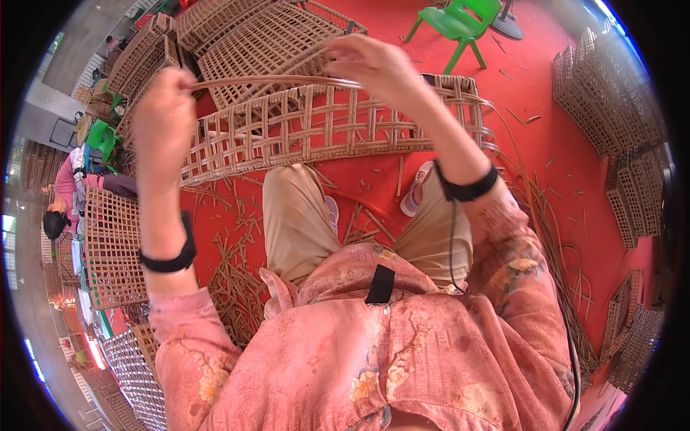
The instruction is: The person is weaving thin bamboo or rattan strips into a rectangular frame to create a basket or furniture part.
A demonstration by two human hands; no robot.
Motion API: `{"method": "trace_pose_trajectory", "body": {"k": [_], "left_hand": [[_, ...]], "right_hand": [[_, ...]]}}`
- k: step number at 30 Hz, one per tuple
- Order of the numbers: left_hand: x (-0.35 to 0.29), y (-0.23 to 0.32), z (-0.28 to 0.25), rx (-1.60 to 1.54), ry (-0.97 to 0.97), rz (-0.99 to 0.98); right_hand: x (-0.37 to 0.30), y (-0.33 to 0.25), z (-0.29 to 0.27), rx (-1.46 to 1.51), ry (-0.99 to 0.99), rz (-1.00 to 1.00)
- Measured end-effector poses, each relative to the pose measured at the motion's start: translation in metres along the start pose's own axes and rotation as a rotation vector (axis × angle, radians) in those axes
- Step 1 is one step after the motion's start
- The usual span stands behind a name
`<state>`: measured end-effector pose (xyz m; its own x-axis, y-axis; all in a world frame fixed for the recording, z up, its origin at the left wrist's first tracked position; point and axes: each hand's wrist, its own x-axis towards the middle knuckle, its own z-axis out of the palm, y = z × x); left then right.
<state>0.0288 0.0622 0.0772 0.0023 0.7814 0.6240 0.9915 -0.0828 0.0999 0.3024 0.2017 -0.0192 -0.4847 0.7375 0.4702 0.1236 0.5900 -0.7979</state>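
Note:
My left hand (165,100) is closed, pinching one end of a glossy brown wicker strip (277,79). The strip bows gently across to my right hand (374,68), where it runs in under the palm. The fingers of that hand are bent toward it and slightly blurred. Just below and beyond the strip, a woven wicker panel (309,126) with an open lattice stretches across in front of my knees. Part of its upper edge is hidden behind the strip and my right forearm. Black bands circle both my wrists.
Wicker lattice pieces (266,50) are piled ahead on the left. Cut strip scraps (241,280) litter the red floor, and long loose strips (553,266) trail down the right. A green chair (460,25) stands ahead; stacked baskets (600,93) line the right. Another person (65,187) bends at far left.

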Motion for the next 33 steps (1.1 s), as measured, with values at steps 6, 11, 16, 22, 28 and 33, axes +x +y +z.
{"method": "trace_pose_trajectory", "body": {"k": [6,11,16,22,28,33], "left_hand": [[-0.021,-0.050,-0.097,0.110,0.422,-0.106],[-0.018,-0.017,0.008,-0.216,0.215,-0.134],[-0.015,0.050,0.122,-0.592,-0.083,0.012],[-0.029,0.094,0.166,-0.464,-0.234,0.040],[-0.033,0.085,0.167,-0.407,-0.139,0.037],[-0.039,0.079,0.164,-0.407,-0.167,0.027]], "right_hand": [[0.033,-0.067,0.063,0.250,-0.298,-0.134],[-0.024,-0.088,-0.012,0.010,-0.174,0.154],[-0.090,-0.075,-0.060,-0.074,-0.153,0.525],[-0.126,-0.061,-0.043,-0.109,-0.002,0.648],[-0.116,-0.045,-0.035,-0.359,0.083,0.600],[-0.111,-0.046,-0.033,-0.417,0.052,0.595]]}}
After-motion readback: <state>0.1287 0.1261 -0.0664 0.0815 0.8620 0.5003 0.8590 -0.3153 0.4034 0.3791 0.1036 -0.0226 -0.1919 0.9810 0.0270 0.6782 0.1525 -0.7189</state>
